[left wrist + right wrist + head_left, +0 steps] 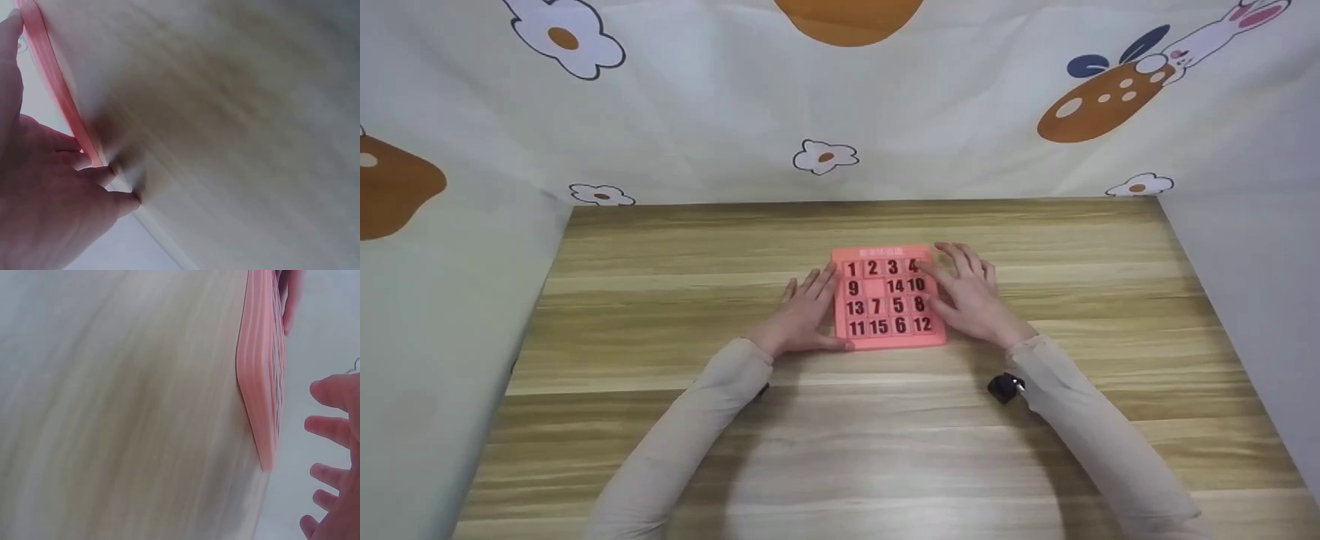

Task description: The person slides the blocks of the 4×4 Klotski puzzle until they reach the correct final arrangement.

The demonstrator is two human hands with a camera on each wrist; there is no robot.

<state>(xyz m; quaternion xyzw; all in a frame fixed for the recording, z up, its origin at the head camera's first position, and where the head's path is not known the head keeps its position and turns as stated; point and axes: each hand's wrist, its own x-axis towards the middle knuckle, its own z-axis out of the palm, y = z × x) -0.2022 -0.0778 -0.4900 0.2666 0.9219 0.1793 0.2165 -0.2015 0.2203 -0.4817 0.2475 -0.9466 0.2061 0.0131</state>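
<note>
A pink sliding number board (pixel 890 345) lies flat on the table in the head view, its gap in the second row between 9 and 14. My left hand (pixel 804 315) rests along its left side, thumb at the lower left corner, fingers fairly straight. In the left wrist view that hand (pixel 56 191) touches the pink edge (pixel 59 90). Over the right side of the board hovers my right hand (pixel 975 300), fingers spread near the 4 and 8 tiles. The right wrist view shows this hand (pixel 343 455) apart from the board's side (pixel 256 371), holding nothing.
The wood-grain table (pixel 885 450) runs up to a pale patterned cloth (pixel 720 112) behind and pale walls on both sides. A small black device (pixel 1003 388) is at the right wrist, and part of another shows by the left sleeve.
</note>
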